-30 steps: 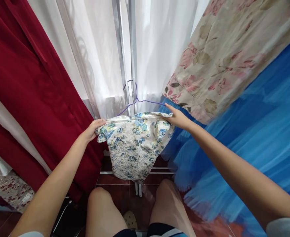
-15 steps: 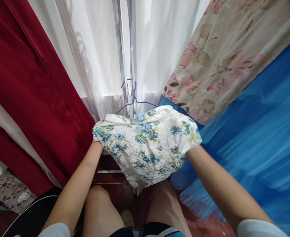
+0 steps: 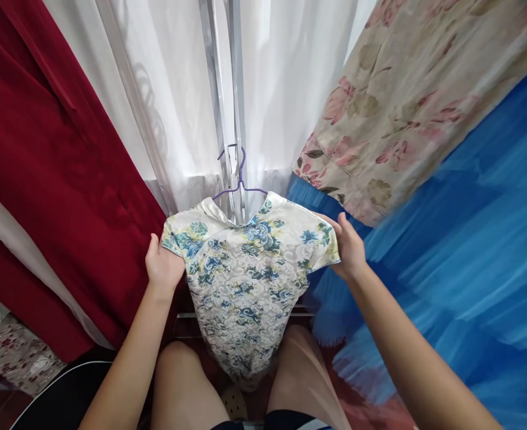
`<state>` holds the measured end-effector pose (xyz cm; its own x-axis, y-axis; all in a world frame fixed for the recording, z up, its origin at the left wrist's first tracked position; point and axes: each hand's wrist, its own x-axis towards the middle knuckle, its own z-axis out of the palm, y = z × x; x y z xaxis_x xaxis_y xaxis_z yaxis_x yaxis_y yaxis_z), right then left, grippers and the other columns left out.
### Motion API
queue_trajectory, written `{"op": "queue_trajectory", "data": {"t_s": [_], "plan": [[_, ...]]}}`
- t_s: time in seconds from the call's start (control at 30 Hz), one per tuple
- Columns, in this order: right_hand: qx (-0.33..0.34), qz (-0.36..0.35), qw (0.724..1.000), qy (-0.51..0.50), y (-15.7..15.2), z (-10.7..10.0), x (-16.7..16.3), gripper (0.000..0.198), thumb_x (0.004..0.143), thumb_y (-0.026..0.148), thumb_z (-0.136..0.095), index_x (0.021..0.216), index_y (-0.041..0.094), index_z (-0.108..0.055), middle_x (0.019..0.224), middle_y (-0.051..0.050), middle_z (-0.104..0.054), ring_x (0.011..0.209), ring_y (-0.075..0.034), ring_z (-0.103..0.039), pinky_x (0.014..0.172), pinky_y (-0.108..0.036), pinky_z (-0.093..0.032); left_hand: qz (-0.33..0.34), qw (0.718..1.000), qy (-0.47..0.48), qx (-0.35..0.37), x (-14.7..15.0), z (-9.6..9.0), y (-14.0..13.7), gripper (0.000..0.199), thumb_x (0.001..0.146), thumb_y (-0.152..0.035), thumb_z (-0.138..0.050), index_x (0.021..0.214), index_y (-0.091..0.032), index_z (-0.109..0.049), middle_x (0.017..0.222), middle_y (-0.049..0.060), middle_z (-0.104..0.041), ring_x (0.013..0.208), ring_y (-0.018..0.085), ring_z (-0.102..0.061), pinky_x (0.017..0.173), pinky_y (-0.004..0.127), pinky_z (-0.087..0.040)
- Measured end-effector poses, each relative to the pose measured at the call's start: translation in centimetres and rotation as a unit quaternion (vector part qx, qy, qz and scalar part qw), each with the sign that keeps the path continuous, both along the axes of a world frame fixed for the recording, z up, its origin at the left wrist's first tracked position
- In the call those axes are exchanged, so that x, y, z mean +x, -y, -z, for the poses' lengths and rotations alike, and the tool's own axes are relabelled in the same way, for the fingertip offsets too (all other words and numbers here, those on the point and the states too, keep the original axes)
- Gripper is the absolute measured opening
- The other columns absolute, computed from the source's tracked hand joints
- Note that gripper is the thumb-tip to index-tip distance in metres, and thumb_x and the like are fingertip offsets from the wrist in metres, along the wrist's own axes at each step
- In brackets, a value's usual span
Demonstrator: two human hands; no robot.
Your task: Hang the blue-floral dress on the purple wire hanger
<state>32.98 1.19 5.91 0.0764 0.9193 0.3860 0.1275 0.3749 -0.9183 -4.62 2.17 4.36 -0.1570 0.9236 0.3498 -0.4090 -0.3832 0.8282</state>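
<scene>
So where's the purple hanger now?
In the head view, the purple hanger is just left of centre, arms entering the floral garment at its neck, hook beside the metal poles.

We hold both bare arms stretched forward and apart, seen from above. Our left forearm [image 3: 126,352] slants up and inward to a nearly straight left wrist [image 3: 162,292]. The left grip [image 3: 167,269] is turned palm up, its left thumb [image 3: 153,246] raised and spread outward; its fingertips are hidden. Our right forearm [image 3: 407,334] slants up from the lower right. The right grip [image 3: 351,249] has its right thumb [image 3: 342,222] pointing up, clear of the right fingers [image 3: 329,223], which reach inward, partly hidden. Below, between our forearms, our left knee [image 3: 177,359] and right knee [image 3: 300,343] stand apart.
</scene>
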Motion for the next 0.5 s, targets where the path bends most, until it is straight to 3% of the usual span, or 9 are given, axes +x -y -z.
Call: {"op": "queue_trajectory", "data": {"t_s": [0.07,0.13,0.2,0.27,0.33,0.4,0.43,0.5], "plan": [[-0.049,-0.003,0.996,-0.078,0.8,-0.6,-0.1,0.058,0.085,0.070,-0.050,0.104,0.019,-0.072,0.088,-0.010,-0.076,0.089,-0.034,-0.072,0.068,-0.042,-0.057,0.004,0.999,0.015,0.036,0.1,-2.4,0.1,0.046,0.093,-0.056,-0.047,0.123,-0.024,-0.061,0.131,0.009,-0.064,0.132,0.028,-0.051,0.105,0.045,-0.046],[-0.055,0.011,0.990,-0.127,1.5,-1.5,-0.6,0.042,0.082,0.062,-0.063,0.093,0.022,-0.069,0.083,-0.007,-0.075,0.081,-0.032,-0.071,0.062,-0.039,-0.056,0.010,0.998,-0.003,0.055,0.2,-5.2,-0.4,0.045,0.093,-0.050,-0.051,0.128,-0.023,-0.057,0.136,0.009,-0.060,0.135,0.030,-0.047,0.108,0.046,-0.044],[-0.028,0.052,0.983,-0.175,2.3,-2.2,-1.4,0.035,0.082,0.058,-0.065,0.087,0.023,-0.065,0.078,-0.005,-0.071,0.073,-0.028,-0.069,0.058,-0.036,-0.053,-0.011,0.996,-0.048,0.075,0.3,-7.8,-1.0,0.052,0.089,-0.046,-0.057,0.136,-0.025,-0.051,0.143,0.009,-0.053,0.138,0.032,-0.043,0.111,0.047,-0.040],[0.008,0.112,0.970,-0.216,3.8,-2.4,-2.3,0.032,0.083,0.055,-0.064,0.083,0.023,-0.061,0.073,-0.003,-0.066,0.065,-0.023,-0.064,0.053,-0.031,-0.049,-0.077,0.977,-0.148,0.129,0.4,-9.6,-1.0,0.071,0.080,-0.037,-0.070,0.144,-0.029,-0.041,0.155,0.007,-0.038,0.146,0.033,-0.029,0.118,0.048,-0.030],[0.039,0.172,0.961,-0.212,6.2,-2.0,-3.3,0.031,0.086,0.053,-0.062,0.082,0.022,-0.061,0.071,-0.002,-0.061,0.061,-0.020,-0.058,0.050,-0.029,-0.044,-0.145,0.922,-0.297,0.201,0.9,-9.9,-0.4,0.094,0.068,-0.025,-0.080,0.150,-0.032,-0.035,0.162,0.004,-0.024,0.151,0.035,-0.011,0.123,0.050,-0.013],[0.064,0.207,0.963,-0.161,9.4,-0.8,-4.6,0.032,0.088,0.055,-0.059,0.084,0.023,-0.065,0.074,-0.004,-0.061,0.064,-0.022,-0.058,0.052,-0.030,-0.044,-0.163,0.858,-0.425,0.237,1.9,-8.8,0.5,0.101,0.062,-0.020,-0.084,0.150,-0.031,-0.037,0.161,0.004,-0.023,0.151,0.038,-0.004,0.123,0.052,0.003],[0.077,0.209,0.966,-0.135,11.2,-0.1,-5.3,0.034,0.087,0.058,-0.058,0.085,0.025,-0.068,0.076,-0.006,-0.063,0.068,-0.024,-0.060,0.055,-0.033,-0.046,-0.155,0.847,-0.453,0.232,2.5,-7.8,0.9,0.098,0.062,-0.021,-0.084,0.149,-0.030,-0.040,0.159,0.006,-0.028,0.150,0.039,-0.007,0.123,0.053,0.005],[0.092,0.114,0.985,-0.089,14.4,1.3,-6.7,0.042,0.079,0.069,-0.060,0.091,0.032,-0.074,0.086,-0.009,-0.069,0.080,-0.033,-0.065,0.066,-0.043,-0.052,-0.119,0.885,-0.418,0.166,3.6,-5.7,1.3,0.081,0.069,-0.025,-0.082,0.143,-0.029,-0.049,0.152,0.009,-0.038,0.147,0.039,-0.019,0.124,0.053,-0.005]]}}
